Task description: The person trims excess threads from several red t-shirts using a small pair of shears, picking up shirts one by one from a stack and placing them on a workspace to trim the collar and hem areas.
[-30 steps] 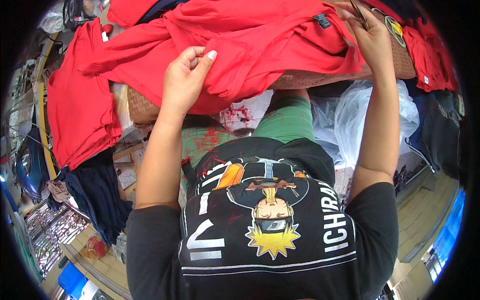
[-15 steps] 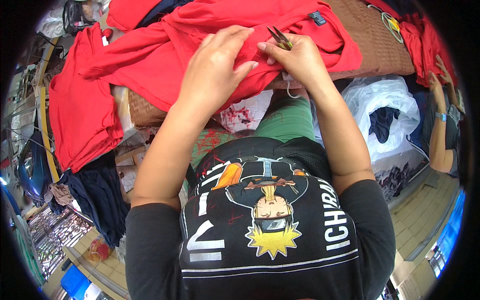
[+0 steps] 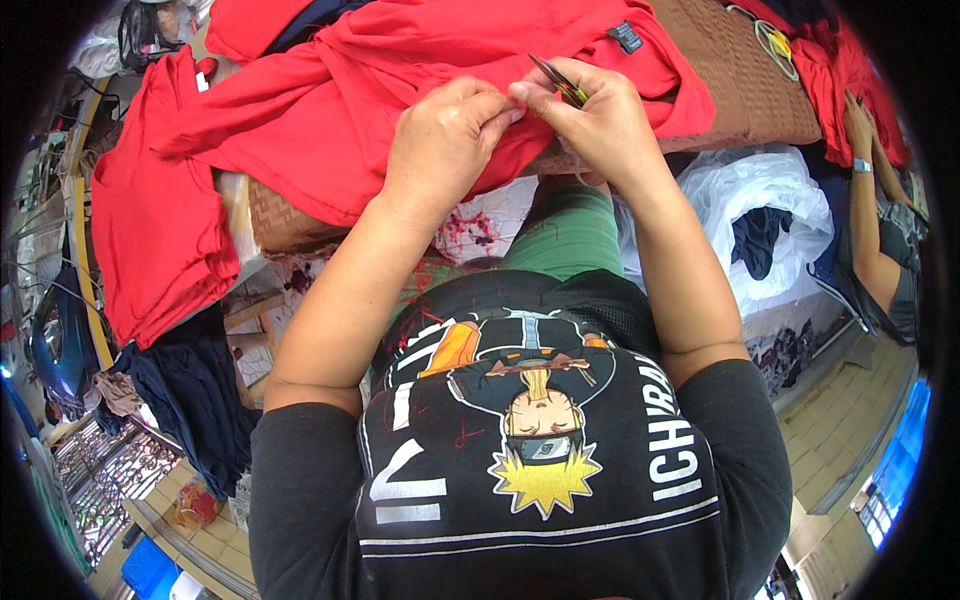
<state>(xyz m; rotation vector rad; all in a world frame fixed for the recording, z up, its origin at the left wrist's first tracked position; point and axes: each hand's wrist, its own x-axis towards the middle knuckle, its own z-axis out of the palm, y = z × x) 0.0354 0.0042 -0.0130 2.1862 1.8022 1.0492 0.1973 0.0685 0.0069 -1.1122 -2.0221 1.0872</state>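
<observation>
My right hand (image 3: 607, 118) holds a pair of thread snips (image 3: 562, 82), whose dark pointed blades stick up past the fingers. The tips of its thumb and forefinger meet close to my left hand (image 3: 446, 138). That left hand is closed in a pinch; what lies between its fingertips is too small to make out. Both hands are over a red garment (image 3: 370, 90), which is spread in loose folds and has a dark label (image 3: 626, 38) at its upper right. Part of the garment hangs over the near edge, below the hands.
The garment lies on a brown padded surface (image 3: 745, 75). More red cloth (image 3: 160, 220) and dark blue cloth (image 3: 195, 400) hang at the left. A white plastic bag (image 3: 790, 190) with dark cloth stands at the right. Beyond it, another person's arm (image 3: 862, 190) reaches toward red fabric (image 3: 868, 85).
My left hand's fingers have come together from a spread pose, moving right toward my right hand. The snips stay in my right hand. The other person's arms have shifted.
</observation>
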